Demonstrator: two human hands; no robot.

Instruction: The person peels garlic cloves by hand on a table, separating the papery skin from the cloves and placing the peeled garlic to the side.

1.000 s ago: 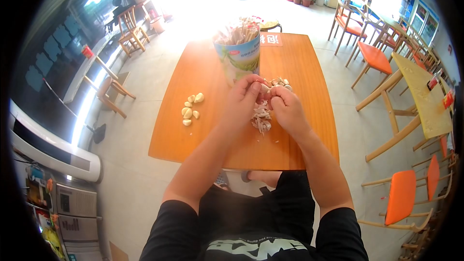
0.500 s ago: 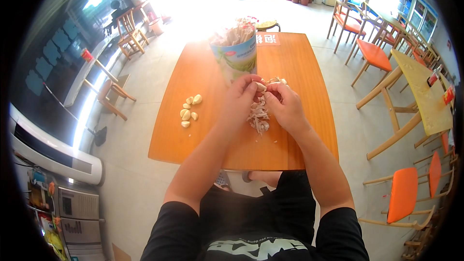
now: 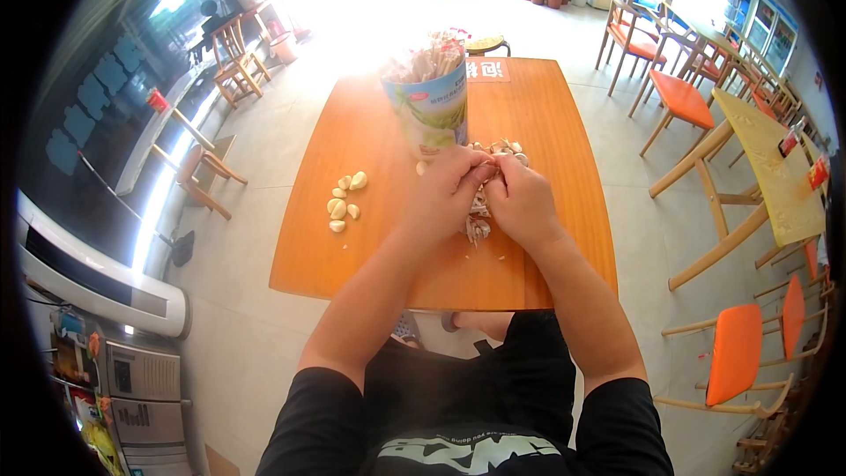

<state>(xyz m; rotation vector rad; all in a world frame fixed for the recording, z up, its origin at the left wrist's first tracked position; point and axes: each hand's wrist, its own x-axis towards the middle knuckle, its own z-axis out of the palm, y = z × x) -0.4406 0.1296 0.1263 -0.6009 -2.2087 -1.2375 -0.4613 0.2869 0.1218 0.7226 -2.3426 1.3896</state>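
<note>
My left hand (image 3: 445, 189) and my right hand (image 3: 522, 198) meet over the wooden table (image 3: 388, 256), fingertips pinched together. A garlic clove is between them, mostly hidden by the fingers. Below the fingertips lies a heap of papery garlic skins (image 3: 478, 227). Unpeeled garlic cloves (image 3: 509, 148) lie just beyond my right hand. Several pale peeled cloves (image 3: 337, 207) are grouped at the left of the table. A single clove (image 3: 421, 167) shows by the foot of the tub, beside my left hand.
A blue and green tub (image 3: 432, 110) full of wrapped sticks stands behind my hands. A red label (image 3: 487, 70) is on the table's far edge. Orange chairs (image 3: 683, 101) and a yellow table (image 3: 775, 167) are at the right, a wooden chair (image 3: 236, 57) at the back left.
Both hands have drawn closer together, and my fingers now cover the clove that showed between them. The clove by the tub and more of the unpeeled cloves have come into view.
</note>
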